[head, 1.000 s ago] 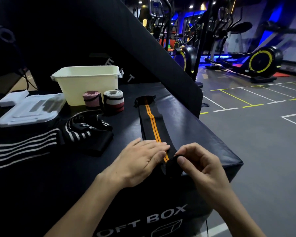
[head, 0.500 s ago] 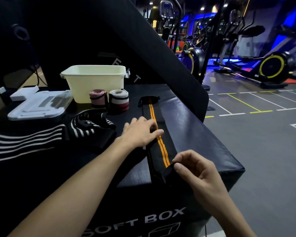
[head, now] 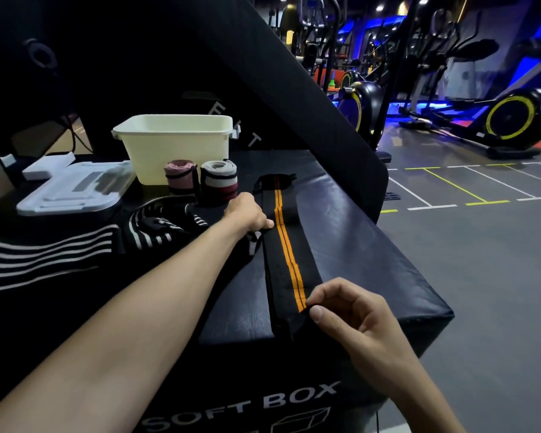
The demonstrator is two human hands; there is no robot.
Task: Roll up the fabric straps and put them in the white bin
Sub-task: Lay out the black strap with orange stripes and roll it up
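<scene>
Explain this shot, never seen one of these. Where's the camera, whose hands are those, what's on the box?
No robot here: a person wears a camera on the head that looks forward and down, so both arms are theirs. The setting is a gym; they work on a black padded box marked SOFT BOX.

A black strap with an orange stripe lies flat along the box top. The right hand pinches its near end, while the left hand touches its left edge farther up.

At the back stands the white bin; its inside is not visible from here. In front of it stand two rolled straps, a pink one and a grey and red one. A black strap with white stripes lies loose to the left, beside a clear plastic lid.
</scene>
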